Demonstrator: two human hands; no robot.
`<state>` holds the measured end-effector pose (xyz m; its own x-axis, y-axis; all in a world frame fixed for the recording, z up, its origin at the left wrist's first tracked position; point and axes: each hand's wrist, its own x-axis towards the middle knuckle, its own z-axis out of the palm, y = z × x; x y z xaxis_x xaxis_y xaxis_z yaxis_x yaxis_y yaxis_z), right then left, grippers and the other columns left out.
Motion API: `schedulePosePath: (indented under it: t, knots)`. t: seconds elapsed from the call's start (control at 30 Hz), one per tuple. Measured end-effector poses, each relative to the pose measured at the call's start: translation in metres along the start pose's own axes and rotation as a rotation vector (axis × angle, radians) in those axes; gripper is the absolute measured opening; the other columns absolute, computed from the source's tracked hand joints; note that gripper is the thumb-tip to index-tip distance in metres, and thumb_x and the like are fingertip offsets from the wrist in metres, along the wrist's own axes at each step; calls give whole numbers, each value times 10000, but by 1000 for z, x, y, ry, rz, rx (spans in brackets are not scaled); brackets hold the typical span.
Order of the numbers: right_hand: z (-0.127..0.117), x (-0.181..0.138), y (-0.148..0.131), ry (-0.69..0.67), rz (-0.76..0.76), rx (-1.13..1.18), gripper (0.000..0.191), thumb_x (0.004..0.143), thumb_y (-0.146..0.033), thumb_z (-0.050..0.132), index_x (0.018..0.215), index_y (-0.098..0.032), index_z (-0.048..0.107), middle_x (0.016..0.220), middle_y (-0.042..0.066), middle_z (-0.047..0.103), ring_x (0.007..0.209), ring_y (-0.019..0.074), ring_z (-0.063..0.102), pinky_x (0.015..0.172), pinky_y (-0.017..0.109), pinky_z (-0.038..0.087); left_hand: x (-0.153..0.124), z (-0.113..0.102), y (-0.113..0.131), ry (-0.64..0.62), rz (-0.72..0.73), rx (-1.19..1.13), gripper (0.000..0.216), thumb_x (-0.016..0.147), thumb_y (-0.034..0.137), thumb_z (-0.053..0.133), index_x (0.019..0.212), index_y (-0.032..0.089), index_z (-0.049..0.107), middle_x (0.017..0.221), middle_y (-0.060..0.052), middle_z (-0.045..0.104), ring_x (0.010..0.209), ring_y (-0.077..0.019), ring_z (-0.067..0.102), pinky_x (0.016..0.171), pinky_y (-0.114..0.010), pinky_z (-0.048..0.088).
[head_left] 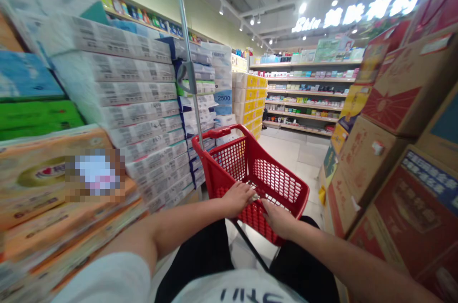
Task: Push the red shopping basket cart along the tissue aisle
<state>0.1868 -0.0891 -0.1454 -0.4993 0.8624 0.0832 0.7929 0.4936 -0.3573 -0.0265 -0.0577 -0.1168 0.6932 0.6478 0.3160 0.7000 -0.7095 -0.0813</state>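
A red plastic shopping cart (275, 181) stands in the aisle right in front of me, its basket empty as far as I can see. My left hand (237, 197) is curled over the near rim of the cart. My right hand (276, 217) grips the same rim just to the right, fingers wrapped round it. A grey metal pole (186, 50) rises from the cart's left corner toward the ceiling.
Stacked tissue packs (136, 102) wall the left side. Cardboard cartons (400, 150) are piled on the right. Yellow boxes (252, 102) and stocked shelves (304, 98) stand ahead, with pale tiled floor (289, 150) between.
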Motion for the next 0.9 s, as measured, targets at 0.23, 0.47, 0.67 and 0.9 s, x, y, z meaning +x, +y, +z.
schedulePosePath:
  t: [0.23, 0.47, 0.67, 0.9]
  knots:
    - [0, -1, 5, 92, -36, 390, 413, 864, -344, 472, 1257, -253, 560, 1174, 53, 649, 1057, 213, 594, 928, 327, 418, -8, 24, 30, 296, -236, -57, 163, 935, 234, 411, 1035, 212, 539, 1040, -50, 563, 1057, -205, 470, 1066, -428, 278]
    - [1, 29, 20, -95, 70, 663, 293, 775, -406, 567, 894, -175, 703, 846, 23, 688, 798, 181, 590, 772, 309, 433, 5, 25, 41, 293, -232, -29, 183, 928, 337, 450, 959, 211, 579, 1003, -36, 590, 1071, -211, 471, 1081, -446, 247]
    - [10, 37, 17, -107, 67, 794, 291, 740, -389, 596, 890, -160, 694, 761, 10, 654, 711, 154, 547, 701, 286, 406, 5, 24, 34, 343, -407, 50, 218, 948, 315, 407, 969, 204, 593, 999, -43, 610, 1045, -212, 486, 1055, -452, 262]
    - [6, 25, 12, -65, 121, 728, 304, 729, -398, 601, 875, -151, 701, 749, 17, 655, 714, 160, 551, 686, 279, 403, 8, 16, 31, 260, -262, 108, 245, 954, 337, 403, 906, 210, 607, 923, -28, 625, 985, -191, 515, 1094, -460, 195]
